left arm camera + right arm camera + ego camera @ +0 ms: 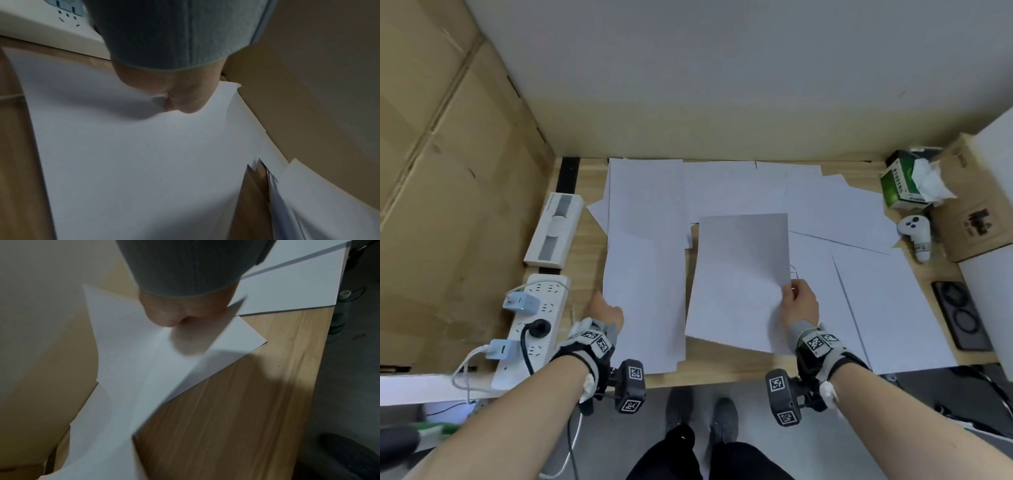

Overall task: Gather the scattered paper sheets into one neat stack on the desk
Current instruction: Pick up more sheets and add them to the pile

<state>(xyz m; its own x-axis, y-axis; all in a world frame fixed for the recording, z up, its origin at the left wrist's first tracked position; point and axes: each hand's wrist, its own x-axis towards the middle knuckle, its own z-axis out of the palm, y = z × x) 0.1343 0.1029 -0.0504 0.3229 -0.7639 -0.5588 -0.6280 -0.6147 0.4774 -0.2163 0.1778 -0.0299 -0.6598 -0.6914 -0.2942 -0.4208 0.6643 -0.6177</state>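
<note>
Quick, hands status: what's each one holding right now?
Left hand: grips the left edge of the paper stack.
Right hand: pinches a single lifted sheet by its right edge.

Left hand [604, 310] fingers hidden under sheets [645, 274]; wrist views blurred.

White paper sheets [736, 274] on a pale wood-grain desk [722, 371], green-and-white tissue box [900, 188], black-and-white checkered wrist tags [815, 342]

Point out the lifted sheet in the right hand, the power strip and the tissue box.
lifted sheet [739, 277], head view, middle of its face.
right hand [799, 301], head view, back of the hand.
power strip [541, 308], head view, its white top.
tissue box [897, 186], head view, green side.
</note>
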